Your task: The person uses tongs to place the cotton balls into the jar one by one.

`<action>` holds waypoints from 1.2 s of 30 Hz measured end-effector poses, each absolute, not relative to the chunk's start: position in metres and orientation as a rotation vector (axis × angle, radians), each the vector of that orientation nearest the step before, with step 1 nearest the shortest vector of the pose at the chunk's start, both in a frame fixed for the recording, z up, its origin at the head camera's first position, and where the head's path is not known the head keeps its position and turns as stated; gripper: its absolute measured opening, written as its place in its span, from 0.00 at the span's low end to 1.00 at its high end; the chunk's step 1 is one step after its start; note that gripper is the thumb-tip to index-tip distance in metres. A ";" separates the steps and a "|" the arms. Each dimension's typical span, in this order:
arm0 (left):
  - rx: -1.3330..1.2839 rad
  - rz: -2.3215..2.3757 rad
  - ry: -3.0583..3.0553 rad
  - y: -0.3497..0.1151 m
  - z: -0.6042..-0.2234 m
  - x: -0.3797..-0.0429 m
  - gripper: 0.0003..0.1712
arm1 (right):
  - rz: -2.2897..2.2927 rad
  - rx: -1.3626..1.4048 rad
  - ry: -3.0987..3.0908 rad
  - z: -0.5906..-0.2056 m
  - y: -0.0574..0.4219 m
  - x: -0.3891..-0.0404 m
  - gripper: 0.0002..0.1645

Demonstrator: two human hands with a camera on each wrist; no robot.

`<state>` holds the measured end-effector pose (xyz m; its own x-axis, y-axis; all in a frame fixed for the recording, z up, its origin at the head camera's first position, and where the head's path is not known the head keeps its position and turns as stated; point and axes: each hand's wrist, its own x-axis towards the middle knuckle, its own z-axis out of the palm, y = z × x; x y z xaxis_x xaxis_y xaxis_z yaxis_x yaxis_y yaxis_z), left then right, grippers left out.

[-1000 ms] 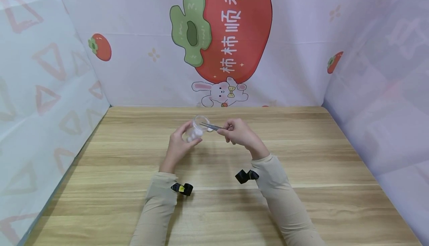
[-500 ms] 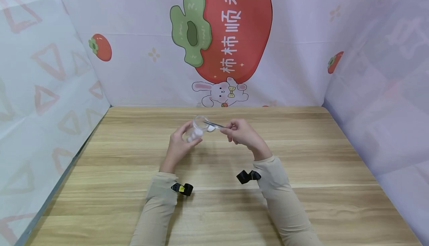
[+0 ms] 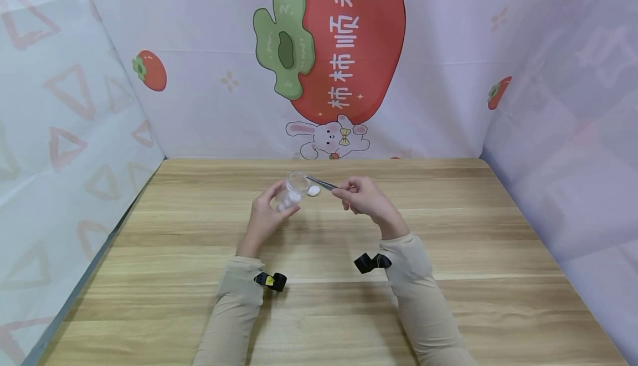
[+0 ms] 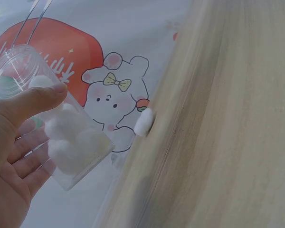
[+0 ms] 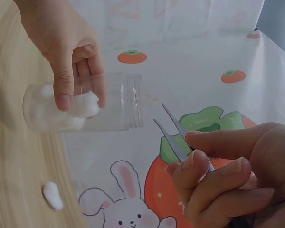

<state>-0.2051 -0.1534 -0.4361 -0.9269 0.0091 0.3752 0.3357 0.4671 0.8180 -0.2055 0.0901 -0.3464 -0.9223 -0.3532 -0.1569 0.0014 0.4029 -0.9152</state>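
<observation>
A clear jar [image 3: 291,193] with a threaded, uncovered mouth is gripped by my left hand [image 3: 266,216], thumb on one side and fingers on the other. Several white cotton balls [image 4: 69,137] fill its lower part. It is held tilted, mouth toward the upper right in the head view. My right hand [image 3: 366,199] pinches metal tweezers [image 5: 173,140]. In the right wrist view their tips are spread, hold nothing, and stand just outside the jar's mouth. One white cotton ball [image 3: 314,190] lies on the table behind the hands, below the tweezers.
The wooden table [image 3: 319,310] runs back to a printed cloth backdrop [image 3: 209,111]. Cloth walls rise at the left [image 3: 65,150] and right [image 3: 563,133]. Black wrist cameras sit on both sleeves.
My right hand has drawn back slightly to the right, and the tweezers' tips have come out of the jar's mouth. My left hand and the jar have barely moved.
</observation>
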 end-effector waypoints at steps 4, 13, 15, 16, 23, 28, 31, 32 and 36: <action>-0.295 -1.449 -2.396 -0.154 -0.436 -0.205 0.39 | -1.540 -0.286 2.335 -0.348 0.092 -0.206 0.13; -0.290 -1.449 -2.400 -0.154 -0.435 -0.205 0.39 | -1.545 -0.214 2.346 -0.353 0.096 -0.210 0.12; -0.288 -1.452 -2.400 -0.154 -0.435 -0.205 0.39 | -1.547 -0.206 2.344 -0.356 0.097 -0.211 0.12; -0.286 -1.454 -2.401 -0.154 -0.435 -0.205 0.39 | -1.548 -0.199 2.340 -0.357 0.097 -0.212 0.11; -0.283 -1.451 -2.401 -0.155 -0.436 -0.205 0.40 | -1.570 -0.186 2.321 -0.366 0.098 -0.216 0.12; -0.289 -1.453 -2.395 -0.155 -0.436 -0.205 0.40 | -1.597 -0.179 2.303 -0.372 0.098 -0.220 0.11; -0.291 -1.461 -2.391 -0.155 -0.436 -0.205 0.40 | -1.600 -0.161 2.296 -0.376 0.098 -0.222 0.11; -0.292 -1.465 -2.391 -0.155 -0.436 -0.205 0.40 | -1.605 -0.150 2.296 -0.377 0.098 -0.223 0.11; -0.293 -1.472 -2.386 -0.155 -0.435 -0.204 0.40 | -1.619 -0.111 2.307 -0.382 0.097 -0.227 0.12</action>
<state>-0.2040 -0.1547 -0.4351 -0.9274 0.0061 0.3740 0.3370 0.4477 0.8282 -0.2271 0.0967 -0.3817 -0.9458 -0.2442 -0.2143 0.1185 0.3549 -0.9273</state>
